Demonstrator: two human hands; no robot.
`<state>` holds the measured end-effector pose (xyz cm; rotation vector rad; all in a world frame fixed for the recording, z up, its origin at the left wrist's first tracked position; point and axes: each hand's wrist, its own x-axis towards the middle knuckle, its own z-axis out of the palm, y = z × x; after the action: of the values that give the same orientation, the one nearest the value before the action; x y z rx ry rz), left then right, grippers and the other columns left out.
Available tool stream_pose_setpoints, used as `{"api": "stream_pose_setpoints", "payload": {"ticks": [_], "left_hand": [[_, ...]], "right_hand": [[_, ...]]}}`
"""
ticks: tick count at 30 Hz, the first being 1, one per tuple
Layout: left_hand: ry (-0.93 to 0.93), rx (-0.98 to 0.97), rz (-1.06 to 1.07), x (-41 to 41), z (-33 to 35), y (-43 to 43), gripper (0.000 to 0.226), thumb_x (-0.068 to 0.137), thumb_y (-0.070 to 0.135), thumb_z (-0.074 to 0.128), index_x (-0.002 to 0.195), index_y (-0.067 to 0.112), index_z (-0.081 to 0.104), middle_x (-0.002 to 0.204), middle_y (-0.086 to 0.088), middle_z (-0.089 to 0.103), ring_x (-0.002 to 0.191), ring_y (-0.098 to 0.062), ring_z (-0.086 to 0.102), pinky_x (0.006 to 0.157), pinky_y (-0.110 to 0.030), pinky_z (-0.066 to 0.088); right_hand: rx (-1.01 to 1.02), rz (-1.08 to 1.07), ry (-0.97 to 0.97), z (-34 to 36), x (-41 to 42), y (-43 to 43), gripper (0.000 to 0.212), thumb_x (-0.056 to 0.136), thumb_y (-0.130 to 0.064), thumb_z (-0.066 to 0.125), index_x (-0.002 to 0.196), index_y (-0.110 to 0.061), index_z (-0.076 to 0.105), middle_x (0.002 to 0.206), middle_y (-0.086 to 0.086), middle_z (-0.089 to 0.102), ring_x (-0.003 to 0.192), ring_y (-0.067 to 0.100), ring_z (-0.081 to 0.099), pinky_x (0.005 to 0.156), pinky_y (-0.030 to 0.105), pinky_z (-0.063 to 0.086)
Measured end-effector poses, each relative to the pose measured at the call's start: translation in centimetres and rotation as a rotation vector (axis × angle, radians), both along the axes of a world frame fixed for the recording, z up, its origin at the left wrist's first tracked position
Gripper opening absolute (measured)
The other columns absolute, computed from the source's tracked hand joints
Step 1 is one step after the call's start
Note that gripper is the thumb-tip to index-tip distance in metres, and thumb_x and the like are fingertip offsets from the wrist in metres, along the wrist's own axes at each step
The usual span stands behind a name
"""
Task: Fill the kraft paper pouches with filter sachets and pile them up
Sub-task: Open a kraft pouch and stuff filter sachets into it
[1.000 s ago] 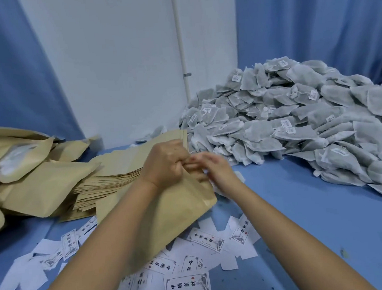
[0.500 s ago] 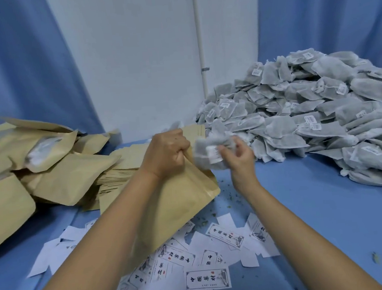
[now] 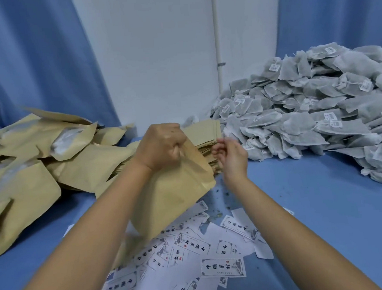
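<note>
— So, where is the pouch?
— Centre frame. My left grip (image 3: 162,147) is clenched round the top edge of the kraft pouch (image 3: 177,191), its lower end over the printed labels (image 3: 222,266).
— And the right?
— My right grip (image 3: 232,157) is just beside the pouch mouth, fingers loosely curled, holding nothing. The filter sachets (image 3: 309,117) are heaped at right, the filled pouches (image 3: 38,157) piled at left.

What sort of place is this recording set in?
Probably a small hand-packing workstation: a large heap of filter sachets, a stack of flat kraft pouches beside filled pouches, and loose printed labels on a blue table.
</note>
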<state>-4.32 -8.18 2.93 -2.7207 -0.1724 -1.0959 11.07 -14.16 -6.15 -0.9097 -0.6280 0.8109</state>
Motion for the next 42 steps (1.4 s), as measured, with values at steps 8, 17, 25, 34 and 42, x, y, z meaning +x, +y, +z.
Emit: {"api": "stream_pose_setpoints", "payload": {"ticks": [8,17,25,34,42], "left_hand": [[0.010,0.010,0.021,-0.6,-0.3,-0.1,0.022,0.057,0.006,0.026,0.041,0.003,0.041,0.043,-0.012,0.035,0.038,-0.024,0.036,0.046,-0.021,0.021],[-0.005,-0.042,0.041,-0.6,-0.6,0.1,0.017,0.056,0.001,0.029,0.042,0.002,0.040,0.043,-0.012,0.035,0.040,-0.025,0.035,0.044,-0.024,0.023],[-0.010,-0.071,0.033,0.3,-1.5,-0.2,0.017,0.054,-0.005,0.031,0.042,0.002,0.041,0.043,-0.012,0.036,0.040,-0.024,0.036,0.046,-0.023,0.023],[-0.056,-0.133,-0.070,1.9,-2.2,-0.7,0.025,0.058,0.008,0.027,0.043,0.001,0.046,0.044,-0.011,0.041,0.046,-0.023,0.039,0.044,-0.025,0.029],[0.011,-0.085,-0.194,3.5,-1.7,-2.3,0.019,0.058,0.003,0.026,0.045,0.000,0.039,0.048,-0.014,0.036,0.047,-0.023,0.036,0.045,-0.028,0.025]], "right_hand": [[-0.356,0.229,-1.323,-8.2,-3.3,-0.3,0.041,0.081,-0.008,0.074,0.118,0.006,0.060,0.119,0.022,0.061,0.117,0.033,0.053,0.102,0.040,0.041],[-0.475,0.115,-0.990,-5.7,-2.1,-0.7,0.010,0.083,0.002,0.063,0.082,-0.008,0.064,0.084,0.008,0.063,0.081,0.020,0.058,0.069,0.025,0.045],[-0.137,-0.249,-0.513,0.4,0.4,-1.9,0.014,0.081,-0.013,0.074,0.071,-0.019,0.069,0.065,-0.010,0.062,0.055,-0.003,0.050,0.056,0.009,0.042],[-0.169,-0.047,-1.056,2.8,-3.1,-1.3,0.031,0.083,-0.011,0.058,0.056,-0.015,0.043,0.053,-0.003,0.035,0.053,0.007,0.025,0.051,0.025,0.026],[-0.911,-0.120,-1.090,1.0,-3.9,0.8,0.067,0.075,0.030,0.003,0.067,-0.027,0.037,0.068,-0.011,0.026,0.042,0.005,0.030,0.045,0.013,0.024]]}}
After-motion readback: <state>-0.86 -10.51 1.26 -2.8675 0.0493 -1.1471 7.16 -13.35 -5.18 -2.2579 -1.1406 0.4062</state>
